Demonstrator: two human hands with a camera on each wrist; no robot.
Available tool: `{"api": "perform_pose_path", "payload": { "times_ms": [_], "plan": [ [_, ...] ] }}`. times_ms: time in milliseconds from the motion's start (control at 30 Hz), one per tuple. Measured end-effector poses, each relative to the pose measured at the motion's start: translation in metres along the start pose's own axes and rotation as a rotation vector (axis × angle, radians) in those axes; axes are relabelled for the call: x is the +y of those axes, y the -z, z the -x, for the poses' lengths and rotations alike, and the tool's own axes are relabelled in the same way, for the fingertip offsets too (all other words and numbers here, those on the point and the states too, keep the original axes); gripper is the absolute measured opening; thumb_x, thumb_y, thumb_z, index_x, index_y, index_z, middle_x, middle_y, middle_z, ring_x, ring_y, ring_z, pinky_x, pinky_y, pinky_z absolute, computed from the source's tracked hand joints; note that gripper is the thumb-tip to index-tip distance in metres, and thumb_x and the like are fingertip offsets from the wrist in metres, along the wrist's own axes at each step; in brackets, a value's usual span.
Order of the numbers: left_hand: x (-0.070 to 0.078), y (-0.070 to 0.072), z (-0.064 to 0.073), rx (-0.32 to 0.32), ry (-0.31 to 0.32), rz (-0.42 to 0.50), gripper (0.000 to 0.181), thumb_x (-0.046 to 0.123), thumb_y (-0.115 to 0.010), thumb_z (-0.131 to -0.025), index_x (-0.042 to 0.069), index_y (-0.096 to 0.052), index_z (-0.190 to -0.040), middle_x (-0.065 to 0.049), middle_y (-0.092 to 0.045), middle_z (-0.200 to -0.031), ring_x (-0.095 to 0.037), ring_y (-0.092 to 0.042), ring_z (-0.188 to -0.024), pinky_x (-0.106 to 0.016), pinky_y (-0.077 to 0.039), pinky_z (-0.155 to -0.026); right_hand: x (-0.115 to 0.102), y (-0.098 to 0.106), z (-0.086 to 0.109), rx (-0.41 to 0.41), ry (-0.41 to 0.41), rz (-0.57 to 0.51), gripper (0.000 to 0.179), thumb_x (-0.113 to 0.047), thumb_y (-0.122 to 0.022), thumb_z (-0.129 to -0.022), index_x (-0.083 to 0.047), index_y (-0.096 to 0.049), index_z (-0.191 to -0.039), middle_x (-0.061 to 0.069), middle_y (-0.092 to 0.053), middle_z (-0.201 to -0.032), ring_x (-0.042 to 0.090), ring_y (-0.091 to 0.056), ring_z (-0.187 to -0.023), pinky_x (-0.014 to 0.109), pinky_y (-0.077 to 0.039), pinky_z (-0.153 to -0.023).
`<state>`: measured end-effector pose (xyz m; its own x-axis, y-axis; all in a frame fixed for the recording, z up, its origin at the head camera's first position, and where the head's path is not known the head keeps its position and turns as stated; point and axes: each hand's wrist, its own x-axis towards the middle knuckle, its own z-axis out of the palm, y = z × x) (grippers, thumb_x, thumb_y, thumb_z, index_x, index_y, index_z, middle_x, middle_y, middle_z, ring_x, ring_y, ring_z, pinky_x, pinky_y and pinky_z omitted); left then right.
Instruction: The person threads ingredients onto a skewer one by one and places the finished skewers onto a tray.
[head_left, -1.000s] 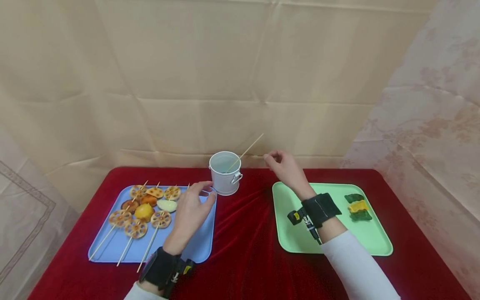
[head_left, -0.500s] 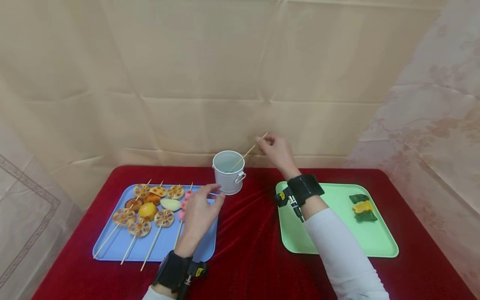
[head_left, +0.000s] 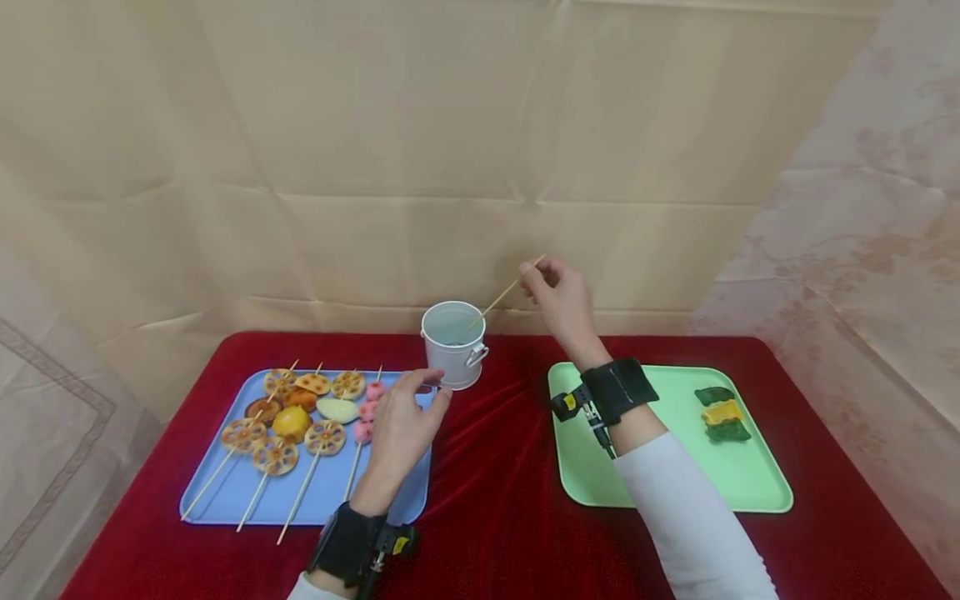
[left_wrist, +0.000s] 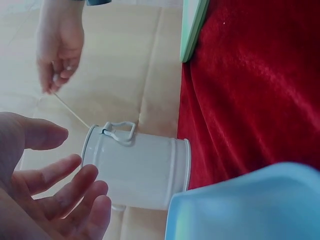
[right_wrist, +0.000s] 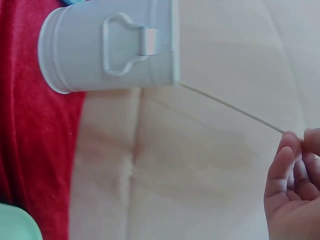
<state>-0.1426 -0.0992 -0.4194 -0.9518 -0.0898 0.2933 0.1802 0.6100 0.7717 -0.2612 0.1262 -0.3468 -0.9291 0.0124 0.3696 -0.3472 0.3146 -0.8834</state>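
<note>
My right hand (head_left: 561, 304) pinches the upper end of a thin wooden skewer (head_left: 501, 296) between thumb and fingertips. The skewer slants down to the left, its lower end inside the mouth of a small white metal bucket (head_left: 452, 364). In the right wrist view the bare skewer (right_wrist: 232, 106) runs from the bucket's rim to my fingertips. My left hand (head_left: 402, 429) hovers over the right side of the blue tray (head_left: 411, 502), fingers loosely bent and holding nothing. In the left wrist view its fingers (left_wrist: 75, 187) are spread close beside the bucket (left_wrist: 137, 167).
On the blue tray lie several skewers of lotus-root slices (head_left: 274, 456) and other pieces, and one of pink balls (head_left: 363, 432). A green tray (head_left: 675, 492) at the right bears a green-and-yellow food piece (head_left: 722, 412). Dark red cloth (head_left: 495, 500) covers the table; a beige curtain (head_left: 480, 150) hangs behind.
My right hand has moved left to the skewer, taken hold of its upper end and drawn it up a little. The left hand has shifted slightly right.
</note>
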Motion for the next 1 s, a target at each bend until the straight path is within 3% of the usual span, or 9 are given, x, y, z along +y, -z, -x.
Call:
{"api": "perform_pose_path", "payload": {
  "times_ms": [167, 400, 633, 833, 900, 1000],
  "plan": [
    [0.001, -0.001, -0.001, -0.002, -0.010, 0.013, 0.029, 0.019, -0.073, -0.093, 0.005, -0.074, -0.119, -0.011, -0.071, -0.116, -0.032, -0.066, -0.110, -0.050, -0.050, -0.093, -0.009, 0.019, 0.014, 0.064, 0.048, -0.016, 0.032, -0.031, -0.062, -0.104, 0.000, -0.068, -0.109, 0.014, -0.069, -0.095, 0.019, -0.064, -0.085, 0.024, -0.051, -0.074],
    [0.001, -0.001, -0.002, -0.021, -0.019, 0.026, 0.028, 0.018, -0.072, -0.094, 0.005, -0.073, -0.119, -0.012, -0.069, -0.118, -0.034, -0.065, -0.110, -0.049, -0.053, -0.087, -0.010, 0.046, 0.043, 0.153, 0.045, -0.107, 0.034, -0.034, -0.066, -0.103, -0.001, -0.068, -0.110, 0.014, -0.070, -0.099, 0.022, -0.064, -0.087, 0.027, -0.053, -0.080],
    [0.004, -0.001, -0.002, -0.026, 0.007, 0.054, 0.032, 0.018, -0.073, -0.094, 0.005, -0.071, -0.123, -0.013, -0.065, -0.123, -0.034, -0.064, -0.111, -0.046, -0.054, -0.084, -0.002, 0.059, 0.073, 0.229, -0.061, -0.284, 0.028, -0.024, -0.069, -0.101, 0.001, -0.068, -0.115, 0.005, -0.074, -0.098, 0.021, -0.070, -0.089, 0.024, -0.057, -0.084],
    [0.005, -0.007, -0.003, 0.022, -0.071, 0.158, 0.029, 0.011, -0.073, -0.093, 0.004, -0.072, -0.121, -0.014, -0.066, -0.120, -0.034, -0.067, -0.105, -0.049, -0.058, -0.083, 0.009, 0.055, 0.095, 0.146, -0.180, -0.535, 0.026, -0.013, -0.070, -0.100, 0.007, -0.063, -0.114, 0.009, -0.076, -0.096, 0.018, -0.072, -0.085, 0.028, -0.058, -0.086],
    [0.006, -0.009, -0.003, 0.011, -0.082, 0.247, 0.029, 0.009, -0.072, -0.094, 0.004, -0.071, -0.122, -0.014, -0.067, -0.119, -0.032, -0.069, -0.104, -0.046, -0.059, -0.083, 0.011, 0.052, 0.102, 0.095, -0.207, -0.602, 0.021, -0.011, -0.070, -0.100, 0.005, -0.064, -0.113, 0.009, -0.076, -0.097, 0.018, -0.072, -0.086, 0.028, -0.058, -0.086],
    [0.011, -0.012, -0.003, -0.042, -0.048, 0.443, 0.030, 0.007, -0.069, -0.098, 0.000, -0.068, -0.127, -0.016, -0.069, -0.123, -0.032, -0.069, -0.110, -0.035, -0.058, -0.088, 0.012, 0.045, 0.112, 0.012, -0.246, -0.655, 0.017, -0.009, -0.068, -0.100, 0.002, -0.065, -0.112, 0.006, -0.077, -0.099, 0.017, -0.073, -0.090, 0.027, -0.057, -0.087]
  ]
}}
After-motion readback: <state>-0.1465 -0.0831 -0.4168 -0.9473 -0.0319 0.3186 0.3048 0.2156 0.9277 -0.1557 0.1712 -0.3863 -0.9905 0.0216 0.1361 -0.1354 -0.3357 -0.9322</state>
